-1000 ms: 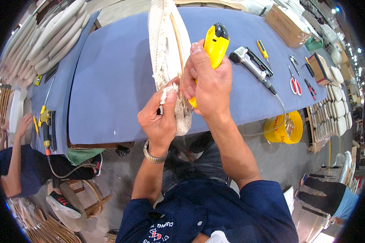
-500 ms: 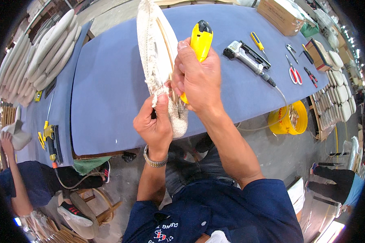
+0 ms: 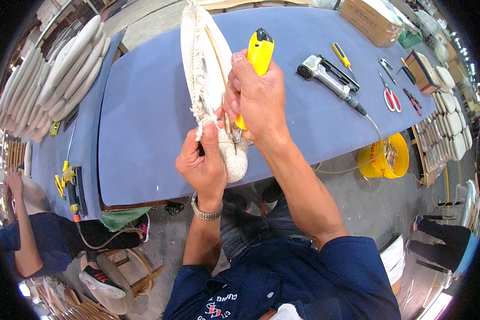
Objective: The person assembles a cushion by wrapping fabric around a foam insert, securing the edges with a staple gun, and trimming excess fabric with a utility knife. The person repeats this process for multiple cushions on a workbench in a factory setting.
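A yellow utility knife (image 3: 260,52) with a black end is wrapped in the closed fingers of my right hand (image 3: 260,101); its metal blade points down at the fabric. Below and to the left, my left hand (image 3: 204,162) pinches the frayed edge of the cream cover fabric (image 3: 234,162). That fabric wraps an upholstered pad (image 3: 194,37), which stands on edge over the blue padded table (image 3: 138,122). Along the pad's open underside runs a thin light wooden strip (image 3: 216,50). Just where the blade meets the cloth is partly hidden by my fingers.
Right of my hands lie a staple gun (image 3: 328,74) with a hose, a yellow screwdriver (image 3: 342,55) and red-handled scissors (image 3: 392,98). A yellow bucket (image 3: 372,162) stands below the table edge. Cushions (image 3: 72,64) are stacked at left, near a co-worker's arm (image 3: 26,229).
My right hand and the knife have shifted slightly left and down along the fabric. My left hand keeps its pinch. At left, the co-worker's hand and pad have moved.
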Motion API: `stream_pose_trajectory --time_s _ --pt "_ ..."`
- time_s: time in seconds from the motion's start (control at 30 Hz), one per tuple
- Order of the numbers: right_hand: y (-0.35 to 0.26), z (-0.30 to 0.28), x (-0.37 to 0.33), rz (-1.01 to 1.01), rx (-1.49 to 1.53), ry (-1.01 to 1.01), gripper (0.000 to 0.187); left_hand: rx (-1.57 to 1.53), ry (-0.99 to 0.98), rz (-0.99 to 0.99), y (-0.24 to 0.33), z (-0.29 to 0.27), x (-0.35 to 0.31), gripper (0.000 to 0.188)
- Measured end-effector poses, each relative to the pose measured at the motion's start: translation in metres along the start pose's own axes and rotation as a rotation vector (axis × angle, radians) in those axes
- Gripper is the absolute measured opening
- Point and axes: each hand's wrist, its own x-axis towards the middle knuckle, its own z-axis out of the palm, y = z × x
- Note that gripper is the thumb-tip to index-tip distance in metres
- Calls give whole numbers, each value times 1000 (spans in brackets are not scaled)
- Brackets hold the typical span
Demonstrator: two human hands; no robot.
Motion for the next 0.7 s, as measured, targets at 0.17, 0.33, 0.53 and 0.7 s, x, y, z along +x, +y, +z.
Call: stream_pose_trajectory --time_s 0.17,0.33,0.53,0.7 --pt "4 -1 6 81 84 -30 15 -73 9 -18 -1 -4 -1 21" --pt "4 5 1 120 88 -33 20 63 39 212 -5 -9 1 18" --pt "3 8 3 141 106 -27 18 -45 -49 141 -9 -14 6 17" --pt "-6 -4 1 179 165 -57 21 -65 -68 55 -4 -12 2 26"
